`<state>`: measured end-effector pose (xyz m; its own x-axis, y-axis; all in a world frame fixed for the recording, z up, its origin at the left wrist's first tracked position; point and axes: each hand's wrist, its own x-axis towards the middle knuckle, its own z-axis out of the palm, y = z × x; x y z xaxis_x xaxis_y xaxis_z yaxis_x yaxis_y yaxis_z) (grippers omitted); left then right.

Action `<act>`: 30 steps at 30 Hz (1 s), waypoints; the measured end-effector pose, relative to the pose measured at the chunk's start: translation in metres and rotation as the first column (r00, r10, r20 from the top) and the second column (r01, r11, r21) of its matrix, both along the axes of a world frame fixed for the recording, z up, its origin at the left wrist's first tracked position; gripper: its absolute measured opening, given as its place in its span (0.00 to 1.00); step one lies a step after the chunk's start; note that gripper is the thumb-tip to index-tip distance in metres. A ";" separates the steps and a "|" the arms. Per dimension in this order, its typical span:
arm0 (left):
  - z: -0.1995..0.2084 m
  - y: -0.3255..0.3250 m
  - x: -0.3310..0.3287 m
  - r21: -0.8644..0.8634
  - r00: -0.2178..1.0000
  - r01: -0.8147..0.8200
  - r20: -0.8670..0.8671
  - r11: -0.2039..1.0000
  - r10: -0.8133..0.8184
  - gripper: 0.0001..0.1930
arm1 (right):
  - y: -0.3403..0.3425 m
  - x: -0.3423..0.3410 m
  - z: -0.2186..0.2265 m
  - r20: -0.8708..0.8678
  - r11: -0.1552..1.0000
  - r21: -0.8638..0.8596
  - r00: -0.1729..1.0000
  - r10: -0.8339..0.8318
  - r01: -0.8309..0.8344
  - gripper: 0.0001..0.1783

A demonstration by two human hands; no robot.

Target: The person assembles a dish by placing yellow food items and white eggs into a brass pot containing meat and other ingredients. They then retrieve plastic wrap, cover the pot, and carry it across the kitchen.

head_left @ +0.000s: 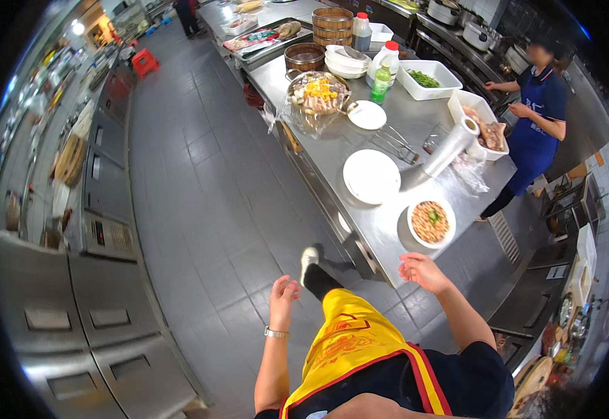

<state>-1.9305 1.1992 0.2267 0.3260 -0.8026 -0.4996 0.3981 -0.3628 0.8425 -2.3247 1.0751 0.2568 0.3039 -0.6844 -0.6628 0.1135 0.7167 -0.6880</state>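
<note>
Hands (424,273) numbering two, one bowl (452,225) nearby

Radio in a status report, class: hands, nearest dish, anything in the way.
Left hand empty, above floor. Right hand empty, near corner of steel table. White bowl on table, untouched. Wrap roll beyond bowl, not between it and right hand.
</note>
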 end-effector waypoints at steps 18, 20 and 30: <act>0.018 -0.563 0.310 -0.042 0.813 0.443 0.440 0.895 -0.382 0.16 | -0.542 0.216 -0.015 -0.561 0.874 -0.486 0.776 -0.287 -0.028 0.14; 0.012 -0.656 0.294 -0.147 0.704 0.608 0.555 0.780 -0.444 0.15 | -0.573 0.221 -0.032 -0.659 0.822 -0.561 0.653 -0.372 -0.097 0.13; -0.014 -0.928 0.115 -0.056 0.085 0.994 0.937 0.094 -0.339 0.13 | -0.630 0.242 -0.063 -0.701 0.744 -0.655 0.474 -0.533 -0.132 0.10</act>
<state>-1.8157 0.2713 0.2129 -0.7357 -0.6536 0.1776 -0.3851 0.6194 0.6842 -2.0825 0.4447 0.1940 -0.3424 -0.9383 0.0486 -0.6400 0.1950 -0.7432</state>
